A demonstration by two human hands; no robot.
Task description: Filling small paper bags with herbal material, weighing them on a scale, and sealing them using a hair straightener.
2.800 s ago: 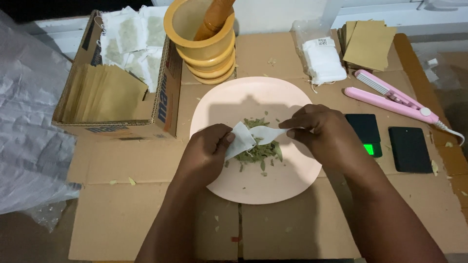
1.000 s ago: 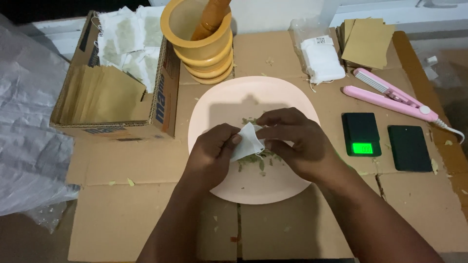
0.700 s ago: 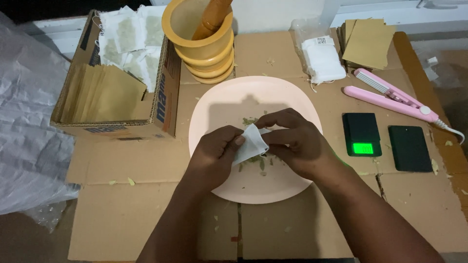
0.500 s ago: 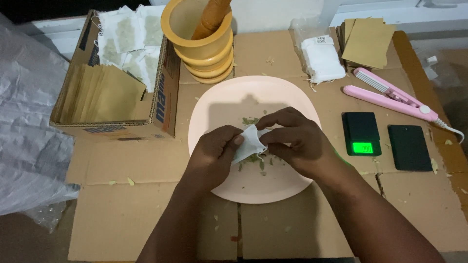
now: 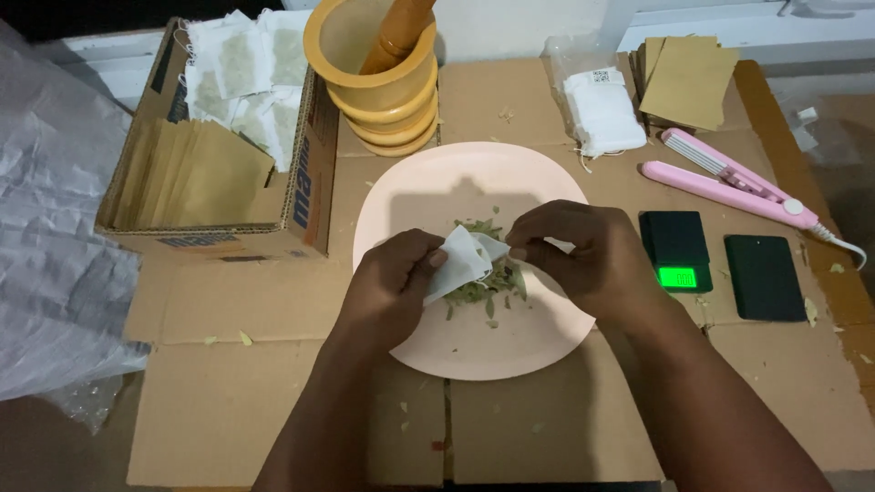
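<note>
Over a pale pink plate (image 5: 428, 196), my left hand (image 5: 387, 282) grips a small white filter bag (image 5: 460, 262) by its edge. My right hand (image 5: 583, 255) pinches the bag's opening from the other side, fingers closed at its mouth. A small heap of dried green leaves (image 5: 488, 287) lies on the plate right under the bag. Both forearms reach in from the bottom of the view.
A cardboard box (image 5: 219, 173) with brown envelopes and filled white bags stands at the left. A yellow mortar with wooden pestle (image 5: 378, 68) is behind the plate. At the right are a pack of white bags (image 5: 602, 109), brown envelopes (image 5: 688, 82), a pink heat sealer (image 5: 734, 178), a small scale (image 5: 679, 251) and its black lid (image 5: 766, 278).
2.8 s ago both hands held the bag spread low on the leaves. Since then they have drawn together, and the bag is lifted and tilted above the heap.
</note>
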